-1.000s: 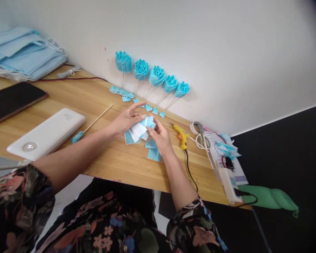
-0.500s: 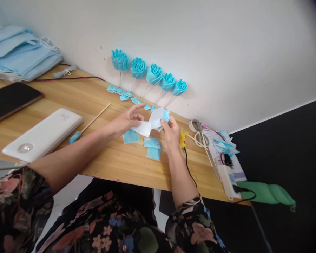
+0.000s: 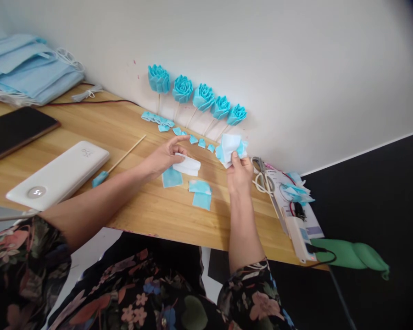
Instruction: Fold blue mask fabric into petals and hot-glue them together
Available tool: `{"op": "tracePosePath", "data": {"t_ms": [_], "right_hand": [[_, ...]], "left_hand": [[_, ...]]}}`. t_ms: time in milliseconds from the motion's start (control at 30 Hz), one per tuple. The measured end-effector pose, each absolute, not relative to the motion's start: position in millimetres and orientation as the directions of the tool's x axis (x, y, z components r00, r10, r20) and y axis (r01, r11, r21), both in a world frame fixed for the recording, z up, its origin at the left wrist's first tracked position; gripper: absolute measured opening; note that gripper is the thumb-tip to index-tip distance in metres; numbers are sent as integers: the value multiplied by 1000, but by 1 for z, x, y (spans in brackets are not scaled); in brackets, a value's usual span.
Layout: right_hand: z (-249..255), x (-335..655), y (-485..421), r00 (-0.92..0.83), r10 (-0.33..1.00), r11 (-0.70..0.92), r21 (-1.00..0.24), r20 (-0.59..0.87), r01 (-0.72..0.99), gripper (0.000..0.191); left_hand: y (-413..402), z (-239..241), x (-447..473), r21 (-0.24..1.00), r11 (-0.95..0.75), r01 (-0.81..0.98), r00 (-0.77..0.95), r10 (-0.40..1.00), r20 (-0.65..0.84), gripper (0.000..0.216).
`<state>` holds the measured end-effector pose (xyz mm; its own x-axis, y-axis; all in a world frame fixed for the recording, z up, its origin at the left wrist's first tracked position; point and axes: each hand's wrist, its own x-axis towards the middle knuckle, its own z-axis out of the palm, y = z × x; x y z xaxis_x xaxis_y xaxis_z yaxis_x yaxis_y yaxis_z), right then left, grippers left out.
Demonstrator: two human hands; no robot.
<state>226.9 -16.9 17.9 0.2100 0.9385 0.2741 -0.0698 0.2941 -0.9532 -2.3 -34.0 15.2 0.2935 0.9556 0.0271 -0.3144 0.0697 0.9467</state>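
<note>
Head view: a wooden table (image 3: pixel 134 220) spreads beneath my fingers. Beyond them, against the wall, stand five blue flowers (image 3: pixel 203 97) on thin sticks, which look finished. A sixth stick (image 3: pixel 128 152), lying left of my left fingers, carries only a small blue bud (image 3: pixel 99 178), so I judge that one barely begun, with most of its petals left to add.

My right hand (image 3: pixel 240 176) pinches a stack of blue and white squares (image 3: pixel 231 143) between thumb and fingers, raised above the table; I cannot tell how many. My left hand (image 3: pixel 167 156) grips a single white piece (image 3: pixel 189 166) under the thumb, index finger stretched out.

Three loose blue squares (image 3: pixel 202 200) lie on the table, nearer me than the fingertips. Smallest, several folded blue bits (image 3: pixel 193 139) sit just past my left fingers, not attached to anything.
</note>
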Motion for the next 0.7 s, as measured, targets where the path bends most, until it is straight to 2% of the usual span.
{"op": "tracePosePath", "data": {"t_ms": [100,200,300,367,433,533,567,633,700], "right_hand": [[23,220,-29,-8,975,220,-969,223,-108,32],[27,208,-44,-217,940,263,-964,264,-32,23],[27,199,-49,-304,900,351,-933,313,78,14],[23,196,-47,-324,900,350,-927,293,136,15],[18,195,-43,-293,928,287,-943,230,169,21],[13,201,-36,-99,978,195,-977,186,90,28],[13,204,-33,-27,980,199,-980,199,25,28],[17,211,-28,71,970,241,-964,234,-117,27],[23,216,-25,86,964,266,-942,254,-205,26]], "left_hand": [[-30,9,-1,953,48,-298,262,964,33,73],[-29,6,0,962,34,-270,255,966,37,74],[-30,8,1,962,32,-272,275,960,45,77],[-32,10,2,959,20,-282,292,954,66,76],[-32,10,2,959,-10,-282,305,947,100,72],[-30,11,-2,975,-94,-202,296,943,153,66],[-29,12,-4,983,-132,-129,290,943,165,64],[-27,15,-12,966,-224,127,286,941,181,60],[-26,17,-20,834,-321,449,326,928,183,55]]}}
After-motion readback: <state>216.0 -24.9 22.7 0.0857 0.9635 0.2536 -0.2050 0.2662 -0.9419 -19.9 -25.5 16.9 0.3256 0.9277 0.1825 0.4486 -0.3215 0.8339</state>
